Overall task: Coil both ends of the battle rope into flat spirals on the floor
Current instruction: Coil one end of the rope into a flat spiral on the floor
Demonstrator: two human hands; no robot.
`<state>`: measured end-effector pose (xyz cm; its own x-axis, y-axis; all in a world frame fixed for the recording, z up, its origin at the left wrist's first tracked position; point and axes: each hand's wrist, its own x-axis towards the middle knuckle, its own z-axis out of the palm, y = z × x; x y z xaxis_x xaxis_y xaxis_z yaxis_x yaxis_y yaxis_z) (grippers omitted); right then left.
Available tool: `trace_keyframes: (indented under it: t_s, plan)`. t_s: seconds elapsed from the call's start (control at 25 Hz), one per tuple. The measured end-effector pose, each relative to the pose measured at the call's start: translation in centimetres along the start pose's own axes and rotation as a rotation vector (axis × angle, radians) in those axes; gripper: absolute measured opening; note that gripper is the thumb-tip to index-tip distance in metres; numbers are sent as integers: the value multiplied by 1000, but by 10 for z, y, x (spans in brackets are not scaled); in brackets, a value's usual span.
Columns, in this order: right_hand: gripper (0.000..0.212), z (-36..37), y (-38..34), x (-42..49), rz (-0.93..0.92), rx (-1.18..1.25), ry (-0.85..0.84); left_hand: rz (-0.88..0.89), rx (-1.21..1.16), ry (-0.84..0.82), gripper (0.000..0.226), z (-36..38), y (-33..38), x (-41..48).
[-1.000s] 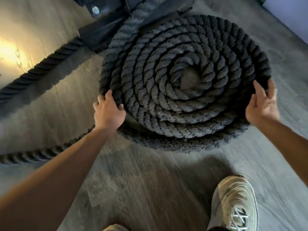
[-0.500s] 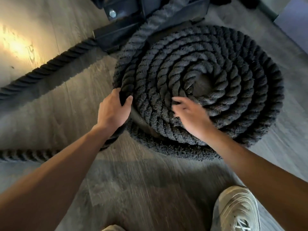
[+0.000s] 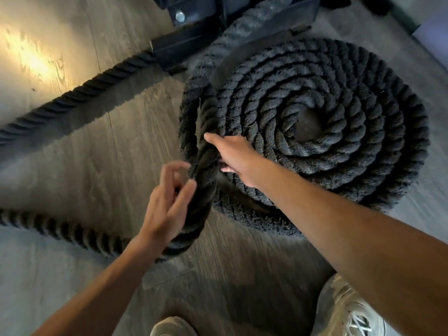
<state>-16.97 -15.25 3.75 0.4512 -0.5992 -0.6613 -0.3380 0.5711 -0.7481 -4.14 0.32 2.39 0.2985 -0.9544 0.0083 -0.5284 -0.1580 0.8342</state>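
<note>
Grips a raised outer turn of the battle rope [image 3: 206, 151] with the right hand [image 3: 234, 157], thumb over, fingers tucked beneath. Holds the left hand [image 3: 167, 209] just beside those fingers, loosely spread, perhaps brushing the rope; blurred. Beyond the fingertips, a flat spiral [image 3: 315, 112] on the floor [image 3: 101, 151].

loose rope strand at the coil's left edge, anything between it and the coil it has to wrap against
Only the right hand that grips the loose strand: its fingers sit between strand and coil. Nothing else shows there.
</note>
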Motion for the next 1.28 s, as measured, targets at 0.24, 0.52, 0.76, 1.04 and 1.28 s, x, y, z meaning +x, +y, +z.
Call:
trace_keyframes:
  t_s: [0.24, 0.52, 0.76, 1.04, 1.28]
  plan:
    - [47, 25, 59, -54, -75, -316, -174, -599, -432, 12, 81, 3, -2, 81]
    - [31, -16, 84, -63, -284, -336, 80, -727, 63, 302, 83, -31, -79, 101]
    - [23, -139, 124, -82, -529, -530, 1103, -192, 605, 0, 64, -2, -53, 126]
    - [57, -187, 168, -70, 12, -725, 1110, 797, 1150, -817, 107, 106, 34, 191]
    - [56, -229, 171, -59, -21, -757, 1045, 854, 1246, -820, 120, 129, 31, 194]
